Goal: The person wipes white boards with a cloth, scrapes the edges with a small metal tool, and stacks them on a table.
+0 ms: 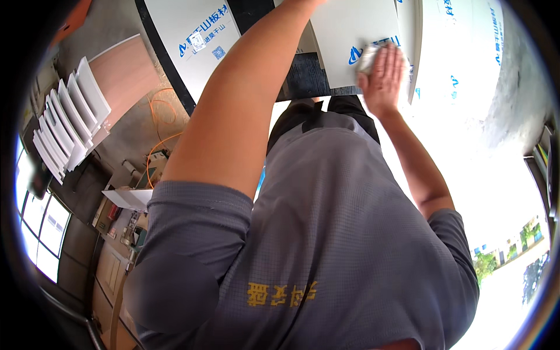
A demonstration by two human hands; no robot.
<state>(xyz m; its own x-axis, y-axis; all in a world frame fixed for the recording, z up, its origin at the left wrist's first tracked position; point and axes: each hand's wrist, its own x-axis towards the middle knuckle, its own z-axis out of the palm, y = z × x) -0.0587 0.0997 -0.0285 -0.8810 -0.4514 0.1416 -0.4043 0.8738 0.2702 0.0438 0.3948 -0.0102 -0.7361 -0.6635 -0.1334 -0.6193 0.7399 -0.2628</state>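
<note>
Head view: right hand [382, 76] is pressing flat, fingers spread, on a white rag [368, 56], pinning it against the white panel [356, 35]; not a clenched grip, palm is just bearing down on it. Rag is sitting near the panel's lower edge, just beside the blue print. Left hand is running out of frame past the panel's top edge, only the left arm [245, 99] showing, so can't tell what it's gripping, if anything. Panel is leaning over a dark board [306, 79], more film-wrapped white sheets [461, 52] lying right of it. Well left of the panel, a fan of white slats [67, 119] is stacking up on the floor beside an orange cable [160, 125]. Judgement: rag looks soft, light, bunches easily, best held under a flat palm; panel looks stiff, smooth and slippery, take it by the edges.
</note>
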